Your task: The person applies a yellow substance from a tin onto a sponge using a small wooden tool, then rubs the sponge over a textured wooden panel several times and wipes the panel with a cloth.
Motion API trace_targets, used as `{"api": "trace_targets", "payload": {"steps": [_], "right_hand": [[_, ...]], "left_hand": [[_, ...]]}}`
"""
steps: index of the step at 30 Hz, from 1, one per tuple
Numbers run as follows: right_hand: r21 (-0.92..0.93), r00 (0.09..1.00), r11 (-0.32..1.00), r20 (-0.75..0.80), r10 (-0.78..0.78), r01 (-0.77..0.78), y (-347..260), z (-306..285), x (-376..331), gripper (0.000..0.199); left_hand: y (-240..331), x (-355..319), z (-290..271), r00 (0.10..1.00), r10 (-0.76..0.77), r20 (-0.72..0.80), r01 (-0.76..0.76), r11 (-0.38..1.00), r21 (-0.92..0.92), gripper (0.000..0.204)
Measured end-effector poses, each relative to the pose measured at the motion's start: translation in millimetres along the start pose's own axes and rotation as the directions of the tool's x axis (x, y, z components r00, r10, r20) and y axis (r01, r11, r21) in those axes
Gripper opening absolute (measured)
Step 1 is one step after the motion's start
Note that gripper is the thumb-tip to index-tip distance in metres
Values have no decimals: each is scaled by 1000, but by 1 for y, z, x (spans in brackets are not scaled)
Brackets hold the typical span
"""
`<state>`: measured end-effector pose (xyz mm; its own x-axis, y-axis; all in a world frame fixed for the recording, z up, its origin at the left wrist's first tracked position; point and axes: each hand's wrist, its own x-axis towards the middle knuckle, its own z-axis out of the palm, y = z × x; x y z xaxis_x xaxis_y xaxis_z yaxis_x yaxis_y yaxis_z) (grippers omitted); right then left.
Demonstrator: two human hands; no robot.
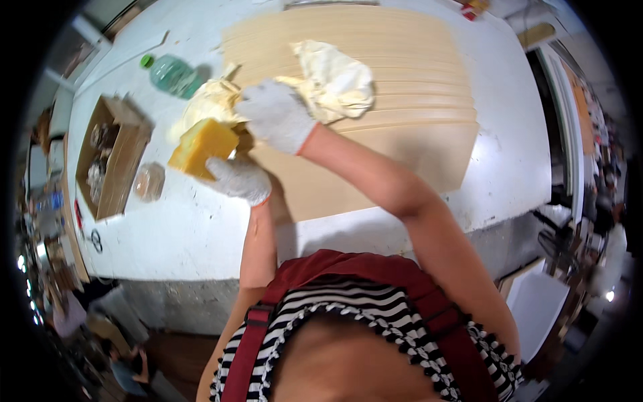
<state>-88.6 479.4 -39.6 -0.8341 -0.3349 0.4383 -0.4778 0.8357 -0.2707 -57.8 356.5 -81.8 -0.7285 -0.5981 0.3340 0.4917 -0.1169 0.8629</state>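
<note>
My left hand [236, 179], in a white knit glove with an orange cuff, holds a thick yellow sponge-like block [204, 146]. Its thumb presses on the near side, and the other fingers are mostly hidden beneath. Just beyond it to the right, my right hand [278, 115], gloved alike, has its fingers bent against a crumpled cream cloth [213, 102]. More cream cloth [335, 82] lies bunched on the far side of my right wrist. Under both hands spreads a stack of thin beige sheets [375, 157], their edges fanned out in steps.
A white table [181, 234] carries it all. At the left lie a green-capped bottle [173, 75], an open cardboard box [120, 167] with wrapped items, a round clear-wrapped item [149, 181] and scissors [96, 241]. A red packet [473, 9] sits at the far right.
</note>
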Motion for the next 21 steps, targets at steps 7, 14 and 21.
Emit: {"api": "trace_targets", "payload": {"steps": [7,14,21], "right_hand": [[-388,967,886,-87,241,-256,126,-75,-127,33],[-711,611,326,-182,770,-623,269,-300,-290,39],[-97,812,806,-61,581,-584,149,-183,-143,29]], "left_hand": [[17,1,-2,993,-115,-37,114,993,-30,58],[5,3,-8,972,-220,-77,211,971,-115,58],[8,1,-18,984,-178,-15,174,975,-138,56]]}}
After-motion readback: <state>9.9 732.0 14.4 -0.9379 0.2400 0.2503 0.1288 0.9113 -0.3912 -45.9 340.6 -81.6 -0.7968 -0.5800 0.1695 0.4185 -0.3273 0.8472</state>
